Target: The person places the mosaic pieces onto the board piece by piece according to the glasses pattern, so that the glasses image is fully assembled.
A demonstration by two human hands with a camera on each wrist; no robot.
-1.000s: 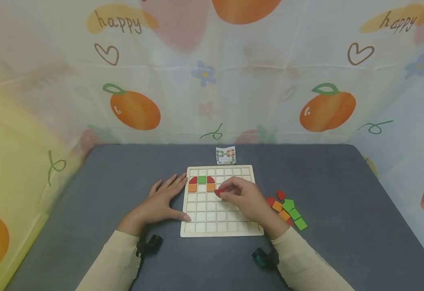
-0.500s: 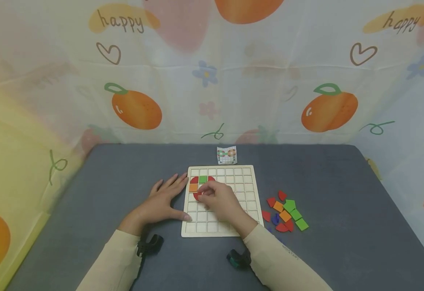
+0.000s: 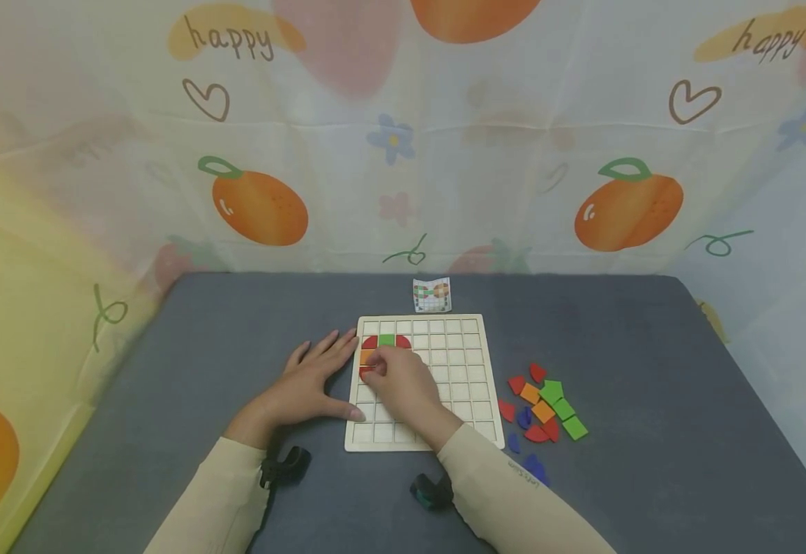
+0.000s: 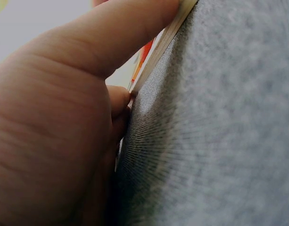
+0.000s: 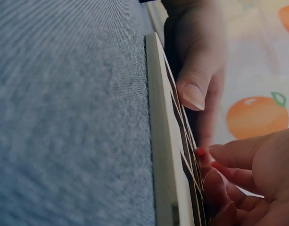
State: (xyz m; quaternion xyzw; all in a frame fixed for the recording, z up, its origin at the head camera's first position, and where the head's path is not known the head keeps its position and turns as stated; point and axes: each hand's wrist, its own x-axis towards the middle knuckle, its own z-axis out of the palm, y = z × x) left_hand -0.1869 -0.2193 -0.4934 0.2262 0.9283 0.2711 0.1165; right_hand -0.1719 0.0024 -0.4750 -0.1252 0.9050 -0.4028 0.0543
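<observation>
My right hand (image 3: 403,385) pinches a red curved tile (image 3: 364,374) between thumb and fingertips, over the leftmost column of a wooden grid board (image 3: 472,435). In the right wrist view only a bit of that red tile (image 5: 200,151) shows at the fingertips. My left hand (image 3: 302,392) lies spread along the board's left side, its thumb and fingertips touching the rim. On the board sit a green square tile (image 3: 386,339), a red rounded tile (image 3: 371,341) to its left, another to its right, and an orange square tile (image 3: 366,357). My right hand hides cells beneath it.
Right of the board lie loose tiles: several red ones (image 3: 536,435), orange squares (image 3: 543,413), green pieces (image 3: 551,392) and blue pieces (image 3: 534,468). A small printed pattern card (image 3: 432,295) rests beyond the board's far edge. A patterned cloth (image 3: 486,192) hangs behind the table.
My right hand has moved left across the board with the red tile, to the leftmost column below the orange square. More loose tiles show at right. My left hand has stayed put.
</observation>
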